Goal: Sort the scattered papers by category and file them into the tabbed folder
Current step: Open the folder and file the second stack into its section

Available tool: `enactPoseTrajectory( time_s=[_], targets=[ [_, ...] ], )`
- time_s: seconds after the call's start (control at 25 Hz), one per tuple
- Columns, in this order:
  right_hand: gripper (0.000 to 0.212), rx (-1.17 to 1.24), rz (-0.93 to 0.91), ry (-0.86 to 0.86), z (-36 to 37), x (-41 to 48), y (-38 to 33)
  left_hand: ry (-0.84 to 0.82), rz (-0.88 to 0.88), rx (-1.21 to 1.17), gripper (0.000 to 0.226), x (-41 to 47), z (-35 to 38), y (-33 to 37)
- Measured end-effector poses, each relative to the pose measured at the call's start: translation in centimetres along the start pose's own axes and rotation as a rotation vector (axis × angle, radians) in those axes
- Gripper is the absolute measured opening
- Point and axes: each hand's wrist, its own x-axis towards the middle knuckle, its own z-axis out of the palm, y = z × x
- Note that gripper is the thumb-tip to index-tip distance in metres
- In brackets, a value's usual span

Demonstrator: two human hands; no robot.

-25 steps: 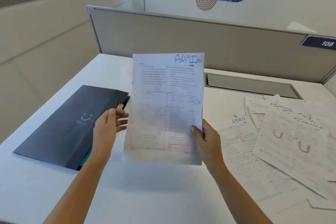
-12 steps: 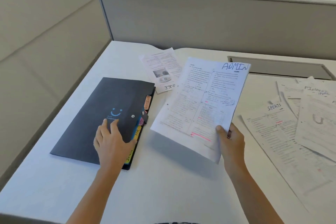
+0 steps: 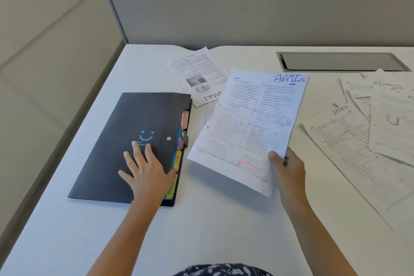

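None seems filed: right hand [image 3: 289, 170] fingers [image 3: 272, 155] pinch the ADMIN paper [image 3: 251, 127] beside the closed tabbed folder [image 3: 121, 132], left hand [image 3: 145, 170] fingers spread on it.

The person is wearing a dark navy fabric garment [image 3: 224, 270] with pale grey blotches, showing at six o'clock; the left forearm [image 3: 125, 237] and right forearm [image 3: 313, 235] are going sleeveless
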Motion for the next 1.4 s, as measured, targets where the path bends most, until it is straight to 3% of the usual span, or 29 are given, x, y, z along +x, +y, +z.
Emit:
enactPoseTrajectory(
  time_s=[0.28,0.52,0.64,0.76,0.88,1.04,1.24,1.4],
  targets=[
    [0.015,0.008,0.020,0.001,-0.8,-0.5,0.1,-0.084,-0.091,-0.081,0.075,0.0,-0.8,0.9],
    [0.014,-0.002,0.030,-0.007,-1.2,-0.7,0.0,0.029,0.033,0.168,0.094,0.3,-0.9,0.9],
    [0.012,0.006,0.025,-0.015,-1.4,-0.9,-0.3,0.006,0.020,0.087,0.064,0.2,-1.7,1.3],
    [0.012,0.008,0.030,-0.029,-1.5,-1.0,-0.7,0.077,0.121,0.220,0.037,-0.5,-3.5,1.3],
    [0.012,0.035,0.019,-0.047,-1.3,-1.4,-1.5,0.125,0.176,0.183,0.015,-0.7,-6.1,0.8],
    [0.015,0.085,-0.055,-0.025,0.3,-2.1,-3.4,0.192,0.215,-0.095,0.044,-0.4,-8.4,0.2],
    [0.025,0.018,-0.197,0.009,4.1,-4.2,-6.5,0.164,0.186,-0.185,0.039,-0.5,-8.7,0.4],
    [0.039,-0.134,-0.339,-0.048,7.0,-5.8,-8.9,0.122,0.063,-0.267,0.028,0.2,-8.2,0.3]
  ],
)
